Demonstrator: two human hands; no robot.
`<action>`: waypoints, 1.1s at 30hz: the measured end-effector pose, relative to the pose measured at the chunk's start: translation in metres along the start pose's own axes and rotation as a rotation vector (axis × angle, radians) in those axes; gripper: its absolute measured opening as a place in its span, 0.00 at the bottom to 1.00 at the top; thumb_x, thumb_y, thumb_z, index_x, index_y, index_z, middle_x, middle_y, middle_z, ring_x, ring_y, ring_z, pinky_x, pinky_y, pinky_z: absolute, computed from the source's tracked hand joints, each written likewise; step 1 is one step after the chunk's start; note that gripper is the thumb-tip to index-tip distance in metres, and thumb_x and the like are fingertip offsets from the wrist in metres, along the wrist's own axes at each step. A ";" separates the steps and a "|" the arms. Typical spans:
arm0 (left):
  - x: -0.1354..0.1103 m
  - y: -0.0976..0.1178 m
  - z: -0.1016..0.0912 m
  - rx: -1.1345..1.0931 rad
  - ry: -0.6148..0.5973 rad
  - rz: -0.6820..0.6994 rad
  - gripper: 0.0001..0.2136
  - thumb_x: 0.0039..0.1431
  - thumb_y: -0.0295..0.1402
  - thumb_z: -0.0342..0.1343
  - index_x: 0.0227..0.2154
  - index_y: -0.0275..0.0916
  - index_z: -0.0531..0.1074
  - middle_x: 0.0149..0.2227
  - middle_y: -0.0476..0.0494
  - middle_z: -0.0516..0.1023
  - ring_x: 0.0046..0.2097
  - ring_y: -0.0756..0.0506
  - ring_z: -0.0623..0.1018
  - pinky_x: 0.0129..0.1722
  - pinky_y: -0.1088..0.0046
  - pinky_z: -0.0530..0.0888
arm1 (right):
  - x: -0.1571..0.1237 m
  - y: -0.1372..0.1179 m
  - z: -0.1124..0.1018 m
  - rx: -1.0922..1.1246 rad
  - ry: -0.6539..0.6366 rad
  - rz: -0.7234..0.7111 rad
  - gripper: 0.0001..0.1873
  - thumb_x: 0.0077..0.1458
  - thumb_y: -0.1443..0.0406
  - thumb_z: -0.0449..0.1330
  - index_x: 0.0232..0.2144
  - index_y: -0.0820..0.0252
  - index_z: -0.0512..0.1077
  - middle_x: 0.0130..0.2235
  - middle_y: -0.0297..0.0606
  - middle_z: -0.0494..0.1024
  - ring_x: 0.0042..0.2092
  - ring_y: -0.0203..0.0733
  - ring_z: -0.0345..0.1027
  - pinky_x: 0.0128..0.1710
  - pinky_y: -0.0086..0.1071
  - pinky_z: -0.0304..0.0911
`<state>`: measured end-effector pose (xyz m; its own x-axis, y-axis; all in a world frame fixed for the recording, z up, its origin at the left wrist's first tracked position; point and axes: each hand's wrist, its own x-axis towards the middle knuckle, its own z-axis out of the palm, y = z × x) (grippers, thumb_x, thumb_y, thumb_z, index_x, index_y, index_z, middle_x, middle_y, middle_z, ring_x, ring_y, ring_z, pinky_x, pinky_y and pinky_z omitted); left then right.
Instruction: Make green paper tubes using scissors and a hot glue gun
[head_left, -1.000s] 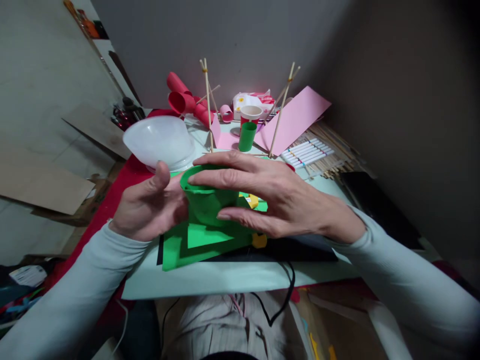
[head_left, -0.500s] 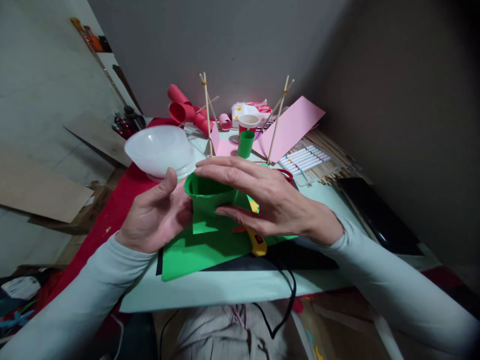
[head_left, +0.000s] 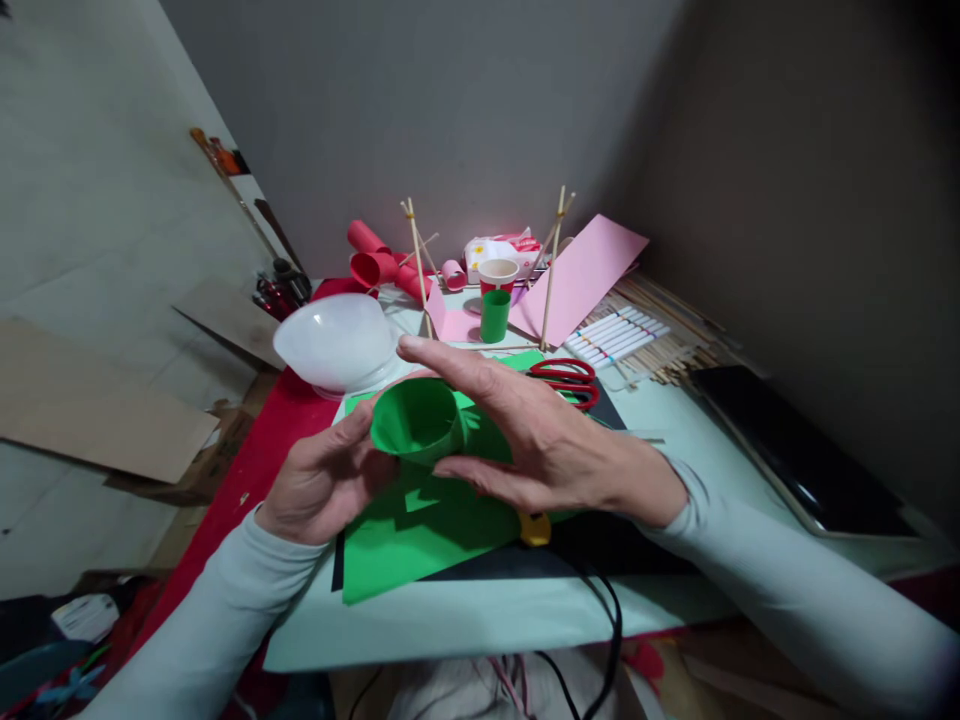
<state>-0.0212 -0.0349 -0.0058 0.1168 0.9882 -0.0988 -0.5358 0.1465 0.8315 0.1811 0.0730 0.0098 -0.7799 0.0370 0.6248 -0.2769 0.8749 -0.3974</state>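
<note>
Green paper rolled into a cone [head_left: 417, 420] sits between our hands above the green sheet [head_left: 420, 530]: our left hand [head_left: 326, 485] grasps its near side while our right hand [head_left: 540, 440] wraps fingers over it. Just behind stand a white bowl [head_left: 337, 342] and red scissors [head_left: 566, 380].

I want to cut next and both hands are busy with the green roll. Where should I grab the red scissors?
Take the red scissors by their looped handles, which lie flat on the green paper. Reach over from the right; your right hand is nearest.
</note>
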 end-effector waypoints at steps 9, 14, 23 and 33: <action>-0.001 0.003 0.002 0.047 0.137 0.001 0.25 0.62 0.54 0.57 0.55 0.44 0.78 0.57 0.42 0.82 0.63 0.33 0.77 0.61 0.54 0.76 | -0.020 0.011 -0.001 0.226 0.279 0.229 0.43 0.63 0.57 0.67 0.72 0.49 0.50 0.73 0.46 0.58 0.70 0.51 0.59 0.67 0.50 0.62; -0.005 0.010 0.001 0.146 0.207 0.007 0.28 0.61 0.58 0.53 0.57 0.48 0.77 0.64 0.48 0.76 0.69 0.30 0.68 0.63 0.52 0.75 | -0.031 0.011 -0.005 0.463 0.406 0.552 0.29 0.65 0.56 0.64 0.64 0.51 0.62 0.65 0.45 0.71 0.62 0.49 0.70 0.59 0.47 0.70; -0.002 0.005 0.003 0.154 0.316 0.176 0.22 0.61 0.59 0.54 0.48 0.57 0.82 0.61 0.57 0.79 0.72 0.30 0.63 0.63 0.47 0.76 | -0.035 0.008 -0.006 0.305 0.331 0.677 0.15 0.69 0.54 0.58 0.49 0.59 0.73 0.45 0.39 0.79 0.45 0.43 0.75 0.45 0.36 0.69; -0.018 0.004 -0.006 0.174 0.197 0.035 0.25 0.55 0.54 0.63 0.53 0.50 0.80 0.57 0.48 0.82 0.67 0.30 0.71 0.66 0.53 0.72 | -0.031 -0.003 -0.012 0.257 0.370 0.513 0.11 0.68 0.60 0.61 0.48 0.60 0.74 0.48 0.39 0.79 0.50 0.42 0.75 0.51 0.36 0.68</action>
<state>-0.0299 -0.0520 -0.0041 -0.0732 0.9846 -0.1585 -0.3832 0.1189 0.9160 0.2129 0.0747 0.0000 -0.6174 0.6189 0.4855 -0.0834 0.5622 -0.8228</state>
